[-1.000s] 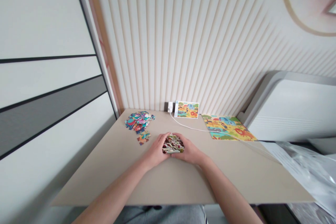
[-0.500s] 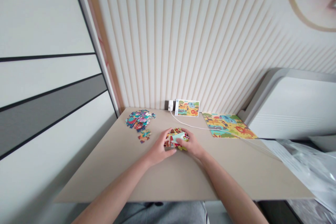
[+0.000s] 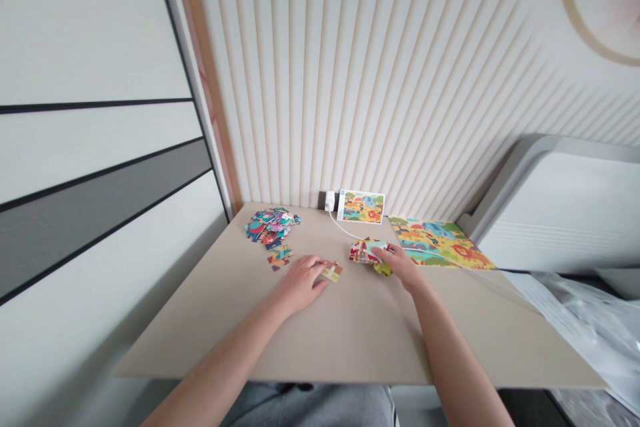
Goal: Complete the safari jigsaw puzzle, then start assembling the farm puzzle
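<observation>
My left hand (image 3: 301,285) rests near the middle of the table, its fingers closed on the left edge of a brown and cream puzzle piece (image 3: 333,271). To the right, my right hand (image 3: 397,263) grips a stack of red, white and pale green puzzle pieces (image 3: 364,252), thumb on top. Yellow-green pieces (image 3: 383,269) show under that stack. A heap of blue, purple and red pieces (image 3: 270,225) lies at the table's back left, with a few joined pieces (image 3: 280,257) just in front of it.
A small picture card (image 3: 361,206) leans on the ribbed wall beside a white plug (image 3: 330,201). Its cable runs right across a large animal picture sheet (image 3: 440,242). Clear plastic wrap (image 3: 590,307) lies beyond the table's right edge.
My hands have parted. The right one has moved right with the stack of pieces, while the left one has a single brown and cream piece at its fingers.
</observation>
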A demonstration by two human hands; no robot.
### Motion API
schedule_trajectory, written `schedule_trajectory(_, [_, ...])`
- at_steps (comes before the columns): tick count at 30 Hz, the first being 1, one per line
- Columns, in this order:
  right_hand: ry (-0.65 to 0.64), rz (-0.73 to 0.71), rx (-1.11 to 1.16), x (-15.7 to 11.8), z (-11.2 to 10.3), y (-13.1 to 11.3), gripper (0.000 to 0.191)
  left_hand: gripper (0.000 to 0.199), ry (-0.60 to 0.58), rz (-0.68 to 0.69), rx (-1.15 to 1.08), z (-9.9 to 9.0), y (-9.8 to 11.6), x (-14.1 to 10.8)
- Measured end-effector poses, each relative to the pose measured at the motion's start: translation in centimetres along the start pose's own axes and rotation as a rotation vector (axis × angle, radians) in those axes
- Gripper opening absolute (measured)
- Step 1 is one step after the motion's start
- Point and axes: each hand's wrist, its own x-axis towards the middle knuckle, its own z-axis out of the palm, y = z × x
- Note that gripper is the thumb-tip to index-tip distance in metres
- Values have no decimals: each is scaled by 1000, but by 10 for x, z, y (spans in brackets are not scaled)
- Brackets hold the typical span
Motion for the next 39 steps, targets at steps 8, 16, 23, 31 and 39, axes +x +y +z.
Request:
schedule_trajectory(8, [-98,70,-148,-3,-34,2,53,22,-27,1,15,-3,9,2])
schedule_trajectory(16, [22,-50,-347,7,-37,19,58,17,-24,-13,16,-4,9,3])
schedule_trajectory(23, [30,-390,-567,9,-12,20,52,19,-35,4,14,-3,10,3])
schedule_trajectory(31, [9,-527,-759,0,-1,10,31,21,-35,8,16,-6,12,2])
schedule_trajectory(39, [-48,-607,-761,-8,-8,-3,35,34,-13,-6,46,-4,9,0])
